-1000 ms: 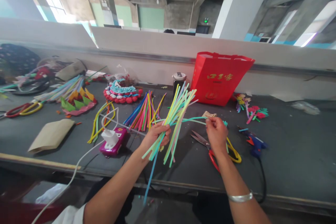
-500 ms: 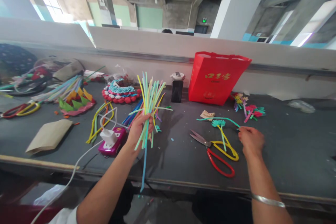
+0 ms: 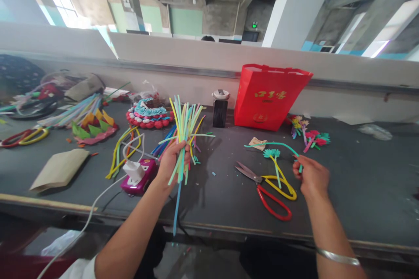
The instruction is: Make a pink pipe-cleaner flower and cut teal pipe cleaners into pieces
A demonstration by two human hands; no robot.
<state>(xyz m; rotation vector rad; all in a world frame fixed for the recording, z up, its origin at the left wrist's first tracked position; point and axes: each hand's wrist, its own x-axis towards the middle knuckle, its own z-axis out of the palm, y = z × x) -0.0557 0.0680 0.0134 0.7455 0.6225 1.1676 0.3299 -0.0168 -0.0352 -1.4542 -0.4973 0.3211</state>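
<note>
A bundle of pastel pipe cleaners (image 3: 183, 124) stands fanned out above my left hand (image 3: 176, 157), whose fingers are wrapped round it. One long blue stem hangs down below the fist. My right hand (image 3: 312, 174) pinches a single teal pipe cleaner (image 3: 278, 144), which arcs away to the left over the table. Just left of that hand lies a pair of scissors (image 3: 262, 178) with red and yellow handles, blades parted. A teal flower (image 3: 271, 153) with a pale green stem rests across the yellow handle.
A red bag (image 3: 271, 98) stands at the back beside a phone (image 3: 220, 112) propped upright. On the left are a purple power strip (image 3: 139, 178) with a white charger, a folded brown paper (image 3: 60, 170), and a paper crown (image 3: 93, 128). Colourful flowers (image 3: 314, 139) lie at the back right.
My right hand has turned slightly, and a short end of the teal pipe cleaner now shows below its fingers. The bundle in my left hand has dipped a little.
</note>
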